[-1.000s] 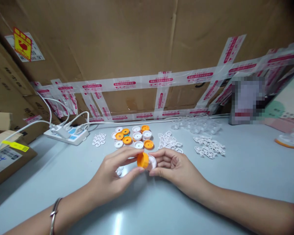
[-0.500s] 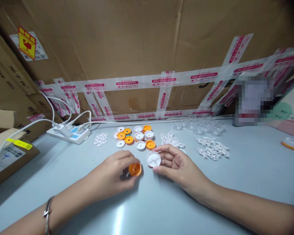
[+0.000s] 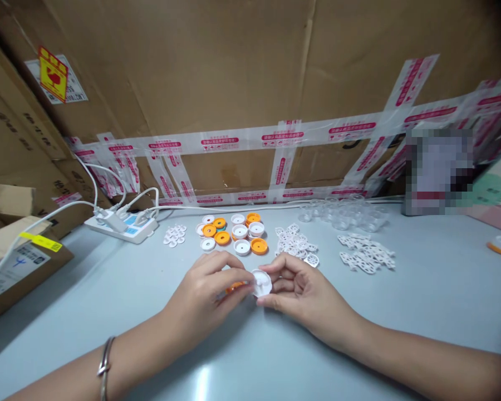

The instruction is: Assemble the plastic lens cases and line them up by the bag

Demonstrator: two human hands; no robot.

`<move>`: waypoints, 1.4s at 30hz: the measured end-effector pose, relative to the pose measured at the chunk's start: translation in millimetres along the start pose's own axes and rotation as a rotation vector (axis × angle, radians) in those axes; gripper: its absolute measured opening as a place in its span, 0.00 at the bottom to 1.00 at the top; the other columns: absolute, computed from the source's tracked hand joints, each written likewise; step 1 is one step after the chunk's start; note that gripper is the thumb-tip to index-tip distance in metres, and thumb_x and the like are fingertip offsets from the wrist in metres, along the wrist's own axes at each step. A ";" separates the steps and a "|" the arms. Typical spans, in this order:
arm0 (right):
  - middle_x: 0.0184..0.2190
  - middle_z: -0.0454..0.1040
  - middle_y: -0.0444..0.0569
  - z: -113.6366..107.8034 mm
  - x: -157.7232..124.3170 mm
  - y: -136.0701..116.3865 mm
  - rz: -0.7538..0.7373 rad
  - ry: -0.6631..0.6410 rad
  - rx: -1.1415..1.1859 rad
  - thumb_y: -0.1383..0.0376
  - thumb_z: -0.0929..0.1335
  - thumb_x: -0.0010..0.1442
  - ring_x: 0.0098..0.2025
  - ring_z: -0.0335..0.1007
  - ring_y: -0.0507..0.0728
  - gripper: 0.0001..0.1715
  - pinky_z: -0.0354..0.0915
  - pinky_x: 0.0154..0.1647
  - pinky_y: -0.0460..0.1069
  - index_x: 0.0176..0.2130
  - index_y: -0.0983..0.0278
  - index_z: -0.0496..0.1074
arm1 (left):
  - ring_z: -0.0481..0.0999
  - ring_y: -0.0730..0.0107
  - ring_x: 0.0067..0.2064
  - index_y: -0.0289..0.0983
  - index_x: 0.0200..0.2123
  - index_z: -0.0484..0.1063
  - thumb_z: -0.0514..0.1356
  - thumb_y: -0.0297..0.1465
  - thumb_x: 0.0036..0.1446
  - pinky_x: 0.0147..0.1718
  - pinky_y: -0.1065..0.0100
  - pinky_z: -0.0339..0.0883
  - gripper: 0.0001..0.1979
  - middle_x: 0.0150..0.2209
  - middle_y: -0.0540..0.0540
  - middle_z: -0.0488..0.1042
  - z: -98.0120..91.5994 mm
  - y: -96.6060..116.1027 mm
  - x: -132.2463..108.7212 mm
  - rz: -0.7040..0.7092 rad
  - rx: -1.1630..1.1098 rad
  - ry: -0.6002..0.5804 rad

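I see my left hand (image 3: 204, 291) at the centre of the frame, fingers curled down and closed on an orange cap (image 3: 235, 287), most of which is hidden under them. Just to its right, my right hand (image 3: 304, 292) pinches a white disc (image 3: 261, 282) between thumb and fingertips, its hollow face turned up. Cap and disc sit right against each other, just above the grey table (image 3: 421, 289). A metal bracelet (image 3: 104, 362) is on the left wrist, lower left.

Above the hands in the frame lies a cluster of orange and white caps (image 3: 234, 234), with a small heap of white bits (image 3: 174, 235) to its left. To its right are two heaps of white lattice pieces (image 3: 296, 245), and further up a group of clear cups (image 3: 342, 214). A white power strip (image 3: 123, 225) lies at the left by the taped cardboard wall (image 3: 234, 72).
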State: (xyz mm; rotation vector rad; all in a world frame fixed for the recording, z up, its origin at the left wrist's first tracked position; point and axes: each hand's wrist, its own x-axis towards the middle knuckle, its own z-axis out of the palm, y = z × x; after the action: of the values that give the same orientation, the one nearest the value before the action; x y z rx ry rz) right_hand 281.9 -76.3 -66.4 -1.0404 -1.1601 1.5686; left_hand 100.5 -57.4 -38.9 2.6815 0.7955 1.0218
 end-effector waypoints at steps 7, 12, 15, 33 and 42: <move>0.27 0.72 0.39 0.7 -5.4 3.4 -0.025 -0.050 -0.054 0.69 0.75 0.40 0.30 0.72 0.48 0.18 0.67 0.33 0.43 0.29 0.62 0.63 | 0.72 0.70 0.28 0.34 0.29 0.75 0.61 0.23 0.51 0.28 0.69 0.64 0.03 0.27 0.47 0.73 7.3 3.7 -0.3 -0.091 0.014 -0.020; 0.28 0.73 0.38 0.6 -3.9 3.3 -0.010 -0.058 -0.055 0.68 0.75 0.40 0.30 0.72 0.47 0.20 0.66 0.32 0.42 0.30 0.62 0.63 | 0.72 0.68 0.29 0.34 0.28 0.73 0.61 0.23 0.48 0.29 0.67 0.63 0.02 0.26 0.47 0.73 7.2 6.1 1.3 -0.117 0.022 -0.032; 0.28 0.73 0.39 0.8 -2.8 2.9 -0.014 -0.070 -0.059 0.67 0.76 0.40 0.30 0.72 0.47 0.20 0.66 0.33 0.42 0.30 0.62 0.63 | 0.72 0.68 0.31 0.34 0.28 0.72 0.59 0.23 0.48 0.30 0.67 0.63 0.03 0.27 0.47 0.73 6.0 5.4 1.7 -0.146 -0.025 -0.054; 0.27 0.75 0.41 1.6 -4.5 -1.8 -0.001 -0.056 0.003 0.65 0.77 0.35 0.30 0.73 0.50 0.23 0.67 0.34 0.45 0.29 0.62 0.65 | 0.71 0.70 0.29 0.35 0.28 0.74 0.63 0.26 0.50 0.29 0.69 0.64 0.01 0.27 0.48 0.71 4.0 4.6 0.5 -0.311 -0.250 -0.054; 0.27 0.74 0.40 0.9 -3.7 -4.0 -0.001 -0.023 -0.013 0.65 0.78 0.34 0.30 0.72 0.50 0.24 0.67 0.34 0.46 0.30 0.63 0.66 | 0.72 0.72 0.30 0.35 0.29 0.75 0.60 0.23 0.52 0.31 0.70 0.65 0.05 0.27 0.48 0.73 0.0 9.6 2.5 -0.373 -0.324 -0.028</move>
State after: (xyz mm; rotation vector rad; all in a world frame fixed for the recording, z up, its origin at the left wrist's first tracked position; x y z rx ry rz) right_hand 282.7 -79.4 -61.9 -1.0331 -1.1878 1.5776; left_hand 106.1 -64.2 -34.3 2.1679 0.9811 0.9247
